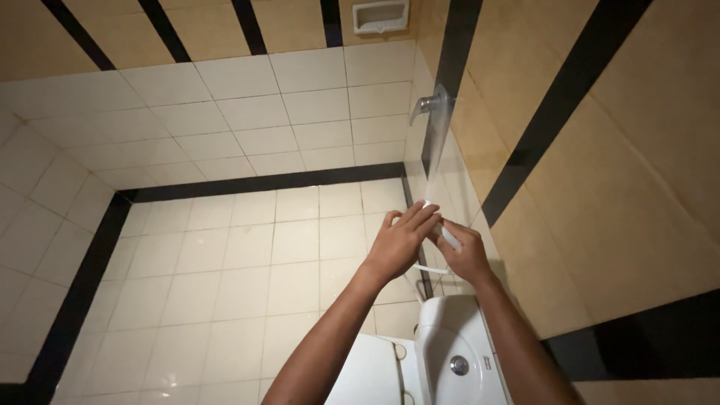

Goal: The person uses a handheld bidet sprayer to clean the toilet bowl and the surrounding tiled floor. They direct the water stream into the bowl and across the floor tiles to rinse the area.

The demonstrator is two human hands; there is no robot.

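Spray handle (448,237), white and slim, sat between your two hands right against the tan side wall (600,187), above the toilet cistern (450,352). Your right hand (466,253) had its fingers curled around it; your left hand (403,241) lay over the top, fingers (420,217) stretched flat and touching it. One thin white hose (429,268) looped beneath. One metal tap (427,103) stood higher up. Leftward, the white tiled floor (225,262) gave you wide room.

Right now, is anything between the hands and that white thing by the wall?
Nothing visible. Both the left hand and the right hand already touch the white object, held above the toilet tank beside the tiled wall.
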